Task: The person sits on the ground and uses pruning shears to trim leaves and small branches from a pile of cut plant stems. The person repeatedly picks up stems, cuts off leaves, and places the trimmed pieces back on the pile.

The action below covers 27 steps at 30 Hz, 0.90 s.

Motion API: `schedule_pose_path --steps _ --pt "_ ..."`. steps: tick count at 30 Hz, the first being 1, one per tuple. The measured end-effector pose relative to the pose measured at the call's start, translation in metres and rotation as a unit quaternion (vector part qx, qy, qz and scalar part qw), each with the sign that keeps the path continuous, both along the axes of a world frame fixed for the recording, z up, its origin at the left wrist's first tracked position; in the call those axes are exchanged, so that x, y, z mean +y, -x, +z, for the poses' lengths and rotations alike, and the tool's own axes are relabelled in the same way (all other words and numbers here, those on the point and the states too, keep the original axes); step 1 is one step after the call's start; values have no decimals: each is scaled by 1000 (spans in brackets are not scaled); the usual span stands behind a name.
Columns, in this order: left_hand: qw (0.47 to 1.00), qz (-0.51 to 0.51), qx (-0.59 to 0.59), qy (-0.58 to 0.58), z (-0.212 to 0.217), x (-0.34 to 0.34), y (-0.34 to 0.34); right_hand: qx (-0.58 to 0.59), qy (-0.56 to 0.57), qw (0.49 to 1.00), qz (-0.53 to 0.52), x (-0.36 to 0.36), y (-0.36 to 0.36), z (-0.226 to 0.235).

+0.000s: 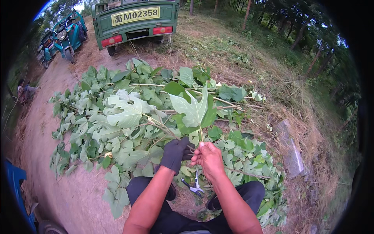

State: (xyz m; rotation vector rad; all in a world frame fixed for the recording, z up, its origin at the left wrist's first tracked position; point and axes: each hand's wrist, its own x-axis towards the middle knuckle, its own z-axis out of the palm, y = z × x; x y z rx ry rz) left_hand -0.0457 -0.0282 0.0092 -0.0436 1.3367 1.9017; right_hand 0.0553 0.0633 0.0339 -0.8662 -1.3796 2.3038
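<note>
On a dirt track [44, 117] edged by woodland [300, 27], behind a parked green vehicle [136, 24], leafy branches [103, 134] lie spread around the crouching person's knees [251, 193], seemingly for easy reach. The gloved left hand [173, 155] is closed around thin stems [160, 124], apparently steadying them, while beside it the bare right hand [209, 159] pinches a raised pale leaf [193, 112] by its stalk [201, 134], leaving the lobes free; pruning shears [195, 188] lie on the ground between the feet, presumably kept handy.

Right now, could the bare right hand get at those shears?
Probably yes: the shears lie between the legs, close to the right hand, with nothing visible covering them, though it may need to release its leaf.
</note>
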Motion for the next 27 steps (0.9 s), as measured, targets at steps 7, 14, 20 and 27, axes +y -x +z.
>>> schedule_pose_path --steps 7,14,20,27 --pt "997 -16 73 34 -4 -6 1 -28 34 996 -72 31 -14 0" --pt "986 -124 108 11 11 -2 -9 -60 -99 993 7 28 1 28" --pt "974 -186 126 8 0 -6 -7 -106 -212 967 91 18 25 39" --pt "963 -202 179 6 -9 -7 -5 -57 -133 982 120 22 29 32"
